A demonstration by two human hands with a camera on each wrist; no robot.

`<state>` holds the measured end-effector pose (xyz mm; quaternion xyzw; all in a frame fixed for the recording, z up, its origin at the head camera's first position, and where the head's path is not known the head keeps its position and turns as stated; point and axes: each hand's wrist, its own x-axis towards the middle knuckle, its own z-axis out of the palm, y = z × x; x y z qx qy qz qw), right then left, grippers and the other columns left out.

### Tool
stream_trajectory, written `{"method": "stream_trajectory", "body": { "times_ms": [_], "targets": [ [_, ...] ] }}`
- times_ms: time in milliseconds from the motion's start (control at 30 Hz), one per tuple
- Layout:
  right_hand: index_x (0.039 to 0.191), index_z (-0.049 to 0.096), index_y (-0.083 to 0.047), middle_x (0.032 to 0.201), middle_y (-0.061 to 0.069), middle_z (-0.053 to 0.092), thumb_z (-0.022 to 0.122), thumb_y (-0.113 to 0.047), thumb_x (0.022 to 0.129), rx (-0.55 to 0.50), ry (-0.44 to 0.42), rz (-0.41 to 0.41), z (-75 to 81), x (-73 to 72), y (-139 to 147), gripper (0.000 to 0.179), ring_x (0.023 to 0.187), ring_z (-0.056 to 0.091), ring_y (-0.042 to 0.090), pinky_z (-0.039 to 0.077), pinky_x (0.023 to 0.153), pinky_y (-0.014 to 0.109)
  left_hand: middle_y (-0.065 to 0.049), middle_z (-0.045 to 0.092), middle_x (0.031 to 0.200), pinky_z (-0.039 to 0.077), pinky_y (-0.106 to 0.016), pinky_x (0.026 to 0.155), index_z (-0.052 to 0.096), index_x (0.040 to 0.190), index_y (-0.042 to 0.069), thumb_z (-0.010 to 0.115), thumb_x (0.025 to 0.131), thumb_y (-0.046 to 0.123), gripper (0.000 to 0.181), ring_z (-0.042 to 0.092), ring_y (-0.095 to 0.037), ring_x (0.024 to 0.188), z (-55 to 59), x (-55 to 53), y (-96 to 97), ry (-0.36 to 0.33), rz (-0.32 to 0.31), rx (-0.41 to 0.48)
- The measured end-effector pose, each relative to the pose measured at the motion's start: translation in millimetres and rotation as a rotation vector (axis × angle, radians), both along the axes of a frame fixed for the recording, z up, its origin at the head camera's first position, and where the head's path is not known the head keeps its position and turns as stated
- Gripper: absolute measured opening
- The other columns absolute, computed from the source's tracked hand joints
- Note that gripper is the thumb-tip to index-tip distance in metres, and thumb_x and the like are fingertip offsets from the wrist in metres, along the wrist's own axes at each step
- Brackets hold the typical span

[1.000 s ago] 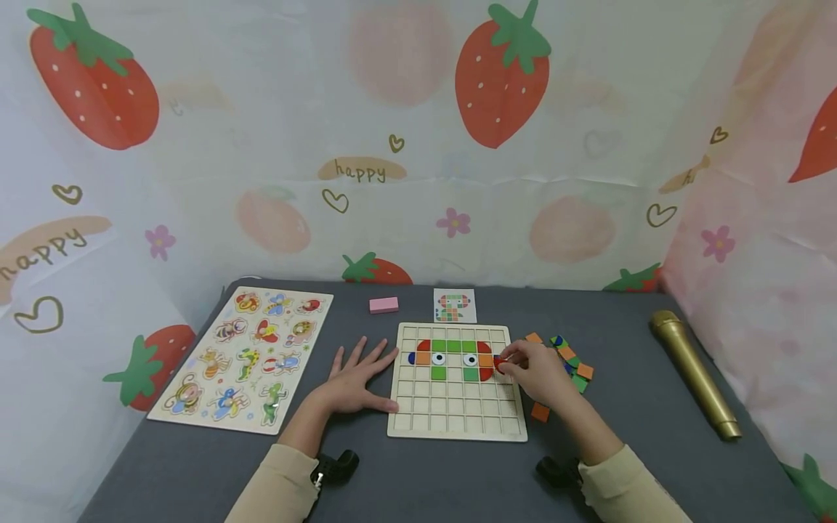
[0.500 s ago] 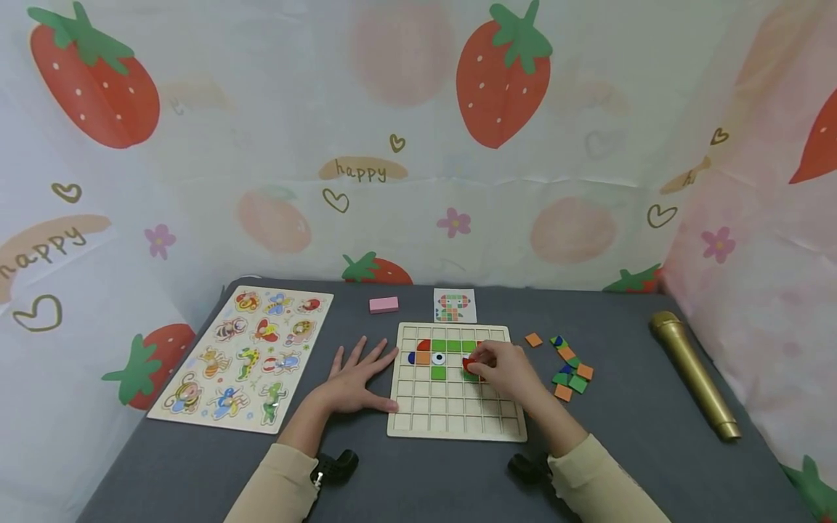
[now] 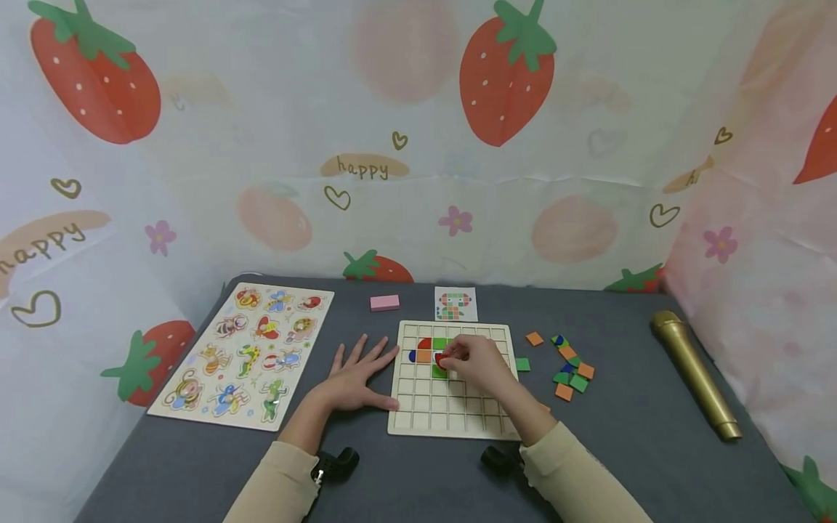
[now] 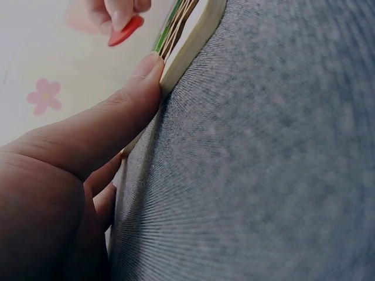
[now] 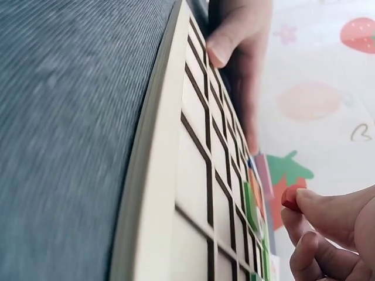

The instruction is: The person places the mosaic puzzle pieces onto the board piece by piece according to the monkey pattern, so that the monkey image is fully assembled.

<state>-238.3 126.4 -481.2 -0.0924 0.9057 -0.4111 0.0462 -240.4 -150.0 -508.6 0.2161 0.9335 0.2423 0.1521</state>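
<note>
Dark grey desk (image 3: 405, 479) supports the work. Right hand (image 3: 480, 363): grip pinched on the red piece (image 5: 289, 198), held clear above the grid board (image 3: 418, 419). Left hand (image 3: 349, 386): fingers spread wide, thumb against the board's edge. Advisable: steady the board, align piece with grid, lower flat.

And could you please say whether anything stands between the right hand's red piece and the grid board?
Nothing visible does: the right hand pinches the red piece above the grid board. An orange square and a green square lie on it nearby; the left hand touches its left edge.
</note>
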Motion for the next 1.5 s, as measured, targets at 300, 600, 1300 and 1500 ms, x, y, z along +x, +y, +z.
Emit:
{"method": "stream_trajectory", "body": {
  "times_ms": [300,600,1300,1500],
  "targets": [
    [0.090,0.073,-0.015,0.082,-0.003,0.069,0.078,-0.023,0.091,0.009,-0.004,0.047,-8.5,-9.0,-22.1,0.009,0.073,0.061,0.011,0.051,0.065,0.029,0.001,0.011,0.171,-0.014,-0.065,0.119,0.025,0.162,0.032,0.076,0.077,0.067,0.105,-0.010,-0.035,0.157,-0.2,-0.1,-1.2,-0.008,0.002,0.004],
    [0.079,0.074,-0.019,0.074,-0.007,0.066,0.077,-0.022,0.091,0.083,0.026,0.065,-8.6,-7.1,-33.7,0.013,0.070,0.058,0.011,0.049,0.064,0.029,0.000,0.011,0.171,-0.013,-0.066,0.119,0.026,0.161,0.032,0.075,0.078,0.067,0.103,-0.010,-0.035,0.157,-2.0,0.0,-1.1,-0.001,-0.003,0.002],
    [0.098,0.060,-0.012,0.080,0.002,0.060,0.084,-0.036,0.084,0.160,-0.053,-0.058,-1.6,-3.6,-24.3,0.037,0.065,0.054,0.018,0.041,0.055,0.031,0.002,0.011,0.171,-0.014,-0.065,0.119,0.025,0.161,0.034,0.075,0.077,0.068,0.104,-0.010,-0.034,0.157,-2.3,-0.8,-1.0,-0.011,0.000,0.000],
    [0.106,0.069,-0.012,0.085,-0.001,0.063,0.080,-0.034,0.088,0.074,-0.012,-0.036,7.0,5.6,-1.1,0.031,0.072,0.058,0.016,0.047,0.061,0.031,0.002,0.011,0.171,-0.014,-0.064,0.119,0.025,0.161,0.033,0.076,0.077,0.067,0.104,-0.011,-0.034,0.157,-2.9,-1.0,-0.9,-0.015,0.001,0.005]
  ]
}}
